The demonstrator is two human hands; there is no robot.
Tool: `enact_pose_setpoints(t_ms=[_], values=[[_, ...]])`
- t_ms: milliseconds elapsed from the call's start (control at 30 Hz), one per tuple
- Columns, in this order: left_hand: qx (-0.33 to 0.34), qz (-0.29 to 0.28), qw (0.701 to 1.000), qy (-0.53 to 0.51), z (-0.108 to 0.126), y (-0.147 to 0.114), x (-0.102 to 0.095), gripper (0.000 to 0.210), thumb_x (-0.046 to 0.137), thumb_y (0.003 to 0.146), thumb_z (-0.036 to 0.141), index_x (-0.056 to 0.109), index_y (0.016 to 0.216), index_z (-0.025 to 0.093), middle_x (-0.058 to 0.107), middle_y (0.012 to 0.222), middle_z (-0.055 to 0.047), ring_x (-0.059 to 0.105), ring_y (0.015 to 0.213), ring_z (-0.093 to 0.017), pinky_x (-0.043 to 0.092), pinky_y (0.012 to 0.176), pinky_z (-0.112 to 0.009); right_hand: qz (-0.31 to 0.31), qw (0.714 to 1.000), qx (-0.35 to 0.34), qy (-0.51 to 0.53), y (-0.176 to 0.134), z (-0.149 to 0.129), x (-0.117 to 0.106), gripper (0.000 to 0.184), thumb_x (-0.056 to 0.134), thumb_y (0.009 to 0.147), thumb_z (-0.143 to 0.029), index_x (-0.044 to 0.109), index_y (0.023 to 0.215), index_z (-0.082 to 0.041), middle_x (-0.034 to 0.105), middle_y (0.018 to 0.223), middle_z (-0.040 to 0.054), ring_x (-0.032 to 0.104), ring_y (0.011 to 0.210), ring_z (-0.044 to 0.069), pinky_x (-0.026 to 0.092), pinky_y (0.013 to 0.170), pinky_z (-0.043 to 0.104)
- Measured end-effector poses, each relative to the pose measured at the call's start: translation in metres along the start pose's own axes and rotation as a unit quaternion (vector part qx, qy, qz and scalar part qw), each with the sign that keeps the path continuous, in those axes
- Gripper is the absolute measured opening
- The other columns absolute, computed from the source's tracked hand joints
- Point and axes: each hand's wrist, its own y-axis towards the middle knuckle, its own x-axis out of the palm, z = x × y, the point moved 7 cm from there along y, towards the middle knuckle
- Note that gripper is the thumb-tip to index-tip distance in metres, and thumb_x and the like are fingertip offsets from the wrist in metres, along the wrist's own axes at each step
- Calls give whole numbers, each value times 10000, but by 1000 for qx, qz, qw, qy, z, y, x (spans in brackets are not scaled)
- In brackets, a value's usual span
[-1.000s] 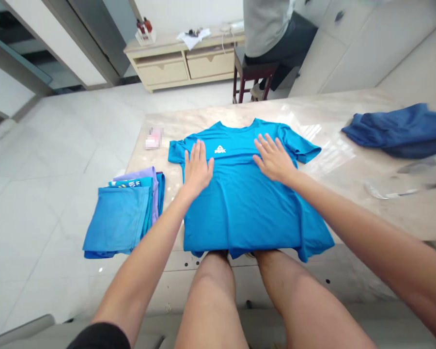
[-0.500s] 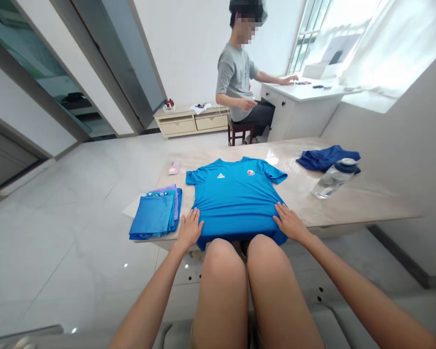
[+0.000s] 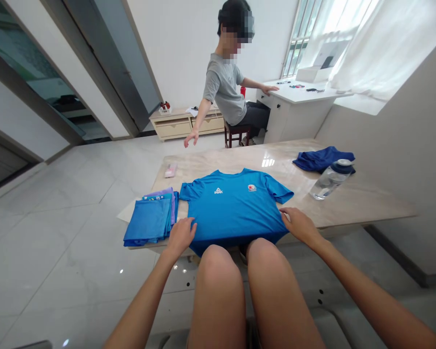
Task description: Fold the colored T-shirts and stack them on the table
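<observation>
A blue short-sleeved T-shirt lies front side up on the table, its collar pointing away from me and its hem hanging over the near edge by my knees. At the shirt's left side, my left hand pinches the edge between thumb and fingers. My right hand grips the opposite side edge below the sleeve, fingers curled. The exact fingertip contact is partly hidden on both sides. Close beside my left hand sits a stack of folded blue and purple clothes.
On the pale table stand a clear water bottle and a crumpled dark blue cloth at right. A small pink packet lies at the far left. Beyond, a seated person rests a hand on a white desk.
The T-shirt has slid toward me and its creases have smoothed out. My hands went from lying flat on it to gripping its side edges. The other person's arm swung out and down.
</observation>
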Motion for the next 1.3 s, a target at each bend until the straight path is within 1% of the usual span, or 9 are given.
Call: enact_pose_setpoints(t_ms=[167, 300, 500, 667, 800, 900, 1033, 1167, 1300], values=[[-9, 33, 999, -21, -5, 40, 8, 405, 559, 1140, 283, 748, 1493, 222, 784, 1514, -127, 727, 1415, -310, 565, 1211, -429, 84, 992, -90, 23, 36, -27, 53, 519, 449, 1129, -392, 746, 1459, -124, 756, 1513, 247, 733, 1381, 403, 585, 1183, 580], [-85, 82, 993, -21, -65, 108, -16, 444, 506, 1140, 264, 711, 1530, 206, 727, 1585, -149, 661, 1498, -319, 510, 1281, -452, 126, 985, -116, 14, 49, -47, 88, 541, 411, 1164, -412, 706, 1498, -105, 659, 1649, 261, 650, 1509, 420, 521, 1252, 639], [-232, 102, 967, -17, -172, 244, -37, 623, 601, 1019, 245, 598, 1626, 104, 671, 1598, -294, 628, 1519, -461, 515, 1245, -586, 134, 984, -115, 2, 50, -51, 95, 517, 447, 1165, -401, 623, 1588, -162, 596, 1727, 219, 579, 1589, 417, 453, 1309, 661], [-254, 101, 961, -34, -207, 300, -15, 571, 573, 981, 210, 648, 1529, 69, 687, 1556, -306, 659, 1478, -448, 520, 1233, -554, 89, 991, -90, 29, 51, -47, 95, 620, 481, 1117, -421, 558, 1707, -246, 537, 1794, 160, 510, 1652, 433, 387, 1362, 700], [-221, 92, 970, -45, -215, 301, -12, 637, 606, 955, 186, 616, 1587, 102, 617, 1671, -260, 630, 1533, -395, 498, 1275, -489, 63, 995, -72, 37, 53, -44, 95, 643, 473, 1108, -432, 565, 1719, -253, 514, 1812, 136, 472, 1681, 430, 364, 1381, 698], [-178, 71, 980, -49, -199, 289, -15, 690, 708, 909, 199, 624, 1593, 149, 682, 1618, -219, 653, 1512, -388, 510, 1263, -460, 61, 996, -68, 25, 54, -45, 94, 616, 442, 1127, -419, 597, 1690, -222, 520, 1807, 148, 474, 1684, 409, 365, 1385, 668], [-106, 60, 992, -43, -127, 256, -11, 671, 669, 1001, 282, 571, 1642, 106, 521, 1772, -282, 507, 1653, -436, 404, 1356, -529, 42, 997, -57, -1, 55, -59, 91, 601, 387, 1158, -370, 615, 1674, -163, 504, 1816, 178, 462, 1696, 385, 345, 1397, 622], [-26, 30, 998, -46, -44, 201, 6, 646, 595, 1072, 355, 543, 1681, 145, 453, 1848, -209, 397, 1738, -358, 311, 1417, -461, 13, 998, -48, -32, 60, -72, 80, 607, 373, 1167, -329, 593, 1685, -103, 479, 1826, 214, 442, 1704, 380, 339, 1398, 587], [-68, -1, 997, -37, -34, 157, 5, 593, 617, 1036, 317, 609, 1589, 106, 598, 1702, -293, 538, 1629, -450, 431, 1328, -576, -9, 998, -51, -27, 73, -61, 54, 493, 447, 1140, -314, 712, 1527, -162, 677, 1632, 214, 625, 1488, 386, 491, 1276, 544]])
